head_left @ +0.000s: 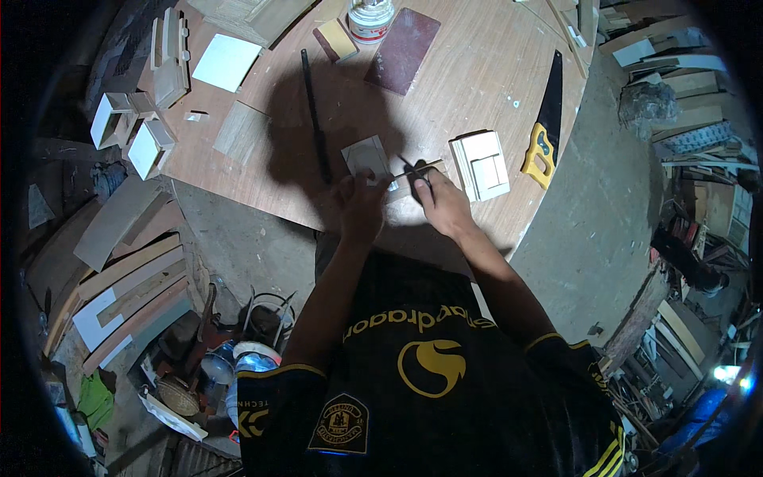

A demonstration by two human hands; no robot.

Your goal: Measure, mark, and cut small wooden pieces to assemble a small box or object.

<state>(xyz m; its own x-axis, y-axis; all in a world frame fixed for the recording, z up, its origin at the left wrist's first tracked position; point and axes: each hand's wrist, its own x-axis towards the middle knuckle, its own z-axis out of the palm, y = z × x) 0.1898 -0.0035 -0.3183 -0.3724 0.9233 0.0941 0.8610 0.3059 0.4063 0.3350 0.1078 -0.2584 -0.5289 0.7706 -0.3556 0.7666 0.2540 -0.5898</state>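
My left hand [363,213] is closed at the front of the table, its fingers pinching the near end of a thin strip [413,169], apparently wood. Just right of it, my right hand [445,205] grips a slim dark tool [414,172] with a narrow tip slanting up and left across the strip. Whether it is a knife or something else is too small to tell. Beyond my left fingers lies a small pale square board [366,154]. To the right of my right hand sits a stack of pale panels [480,165].
A handsaw [544,135] with a yellow handle lies at the table's right side. A long black bar [315,115] lies left of my hands. Farther back are a dark red sheet [405,50], a sanding block [336,40] and a tub [370,20]. Small wooden boxes [127,127] stand left.
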